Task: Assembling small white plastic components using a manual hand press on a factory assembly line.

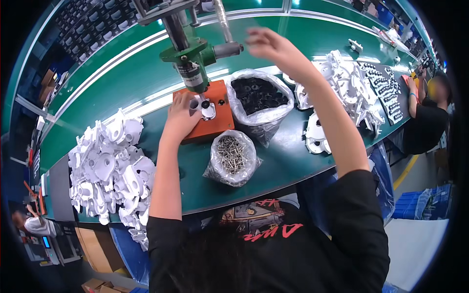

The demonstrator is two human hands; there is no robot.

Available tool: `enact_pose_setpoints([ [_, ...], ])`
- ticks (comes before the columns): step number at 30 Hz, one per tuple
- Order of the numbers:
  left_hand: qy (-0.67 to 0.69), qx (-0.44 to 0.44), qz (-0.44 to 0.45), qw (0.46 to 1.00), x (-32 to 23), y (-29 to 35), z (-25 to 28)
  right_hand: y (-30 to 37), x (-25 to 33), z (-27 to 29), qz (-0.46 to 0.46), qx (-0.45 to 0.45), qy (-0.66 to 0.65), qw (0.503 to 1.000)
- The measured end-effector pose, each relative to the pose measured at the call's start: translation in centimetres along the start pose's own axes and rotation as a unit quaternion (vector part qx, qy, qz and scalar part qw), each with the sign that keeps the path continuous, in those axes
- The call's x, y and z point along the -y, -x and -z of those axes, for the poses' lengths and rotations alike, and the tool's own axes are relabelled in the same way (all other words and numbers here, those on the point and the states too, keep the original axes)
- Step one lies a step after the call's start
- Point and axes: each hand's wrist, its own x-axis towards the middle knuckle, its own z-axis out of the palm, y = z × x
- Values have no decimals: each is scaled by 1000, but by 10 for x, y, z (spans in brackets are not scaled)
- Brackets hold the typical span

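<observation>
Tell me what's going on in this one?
A person works at a green bench press. The left hand touches a white part on the orange block below the press. The right hand, blurred, is raised beside the press's side shaft; whether it touches is unclear. Nearby stand a bag of metal pins or screws and a bag of black pieces, with heaped white parts to the left and right.

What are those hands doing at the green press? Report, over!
Left fingers at white part on orange block. Right fingers raised, blurred, beside lever. Bag of black pieces, bag of metal pins beside block.
</observation>
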Motion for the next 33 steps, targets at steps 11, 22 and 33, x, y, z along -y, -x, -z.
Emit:
enact_pose_setpoints([
  [11, -83, 125, 68, 986, -30, -14, 75, 235, -52, 53, -215, -145, 377, 889],
  [22, -50, -80, 134, 986, 44, 21, 110, 236, -113, 39, -248, -217, 279, 902],
  [33, -314, 201, 70, 925, 14, 152, 72, 229, -84, 44, -254, -258, -216, 907],
])
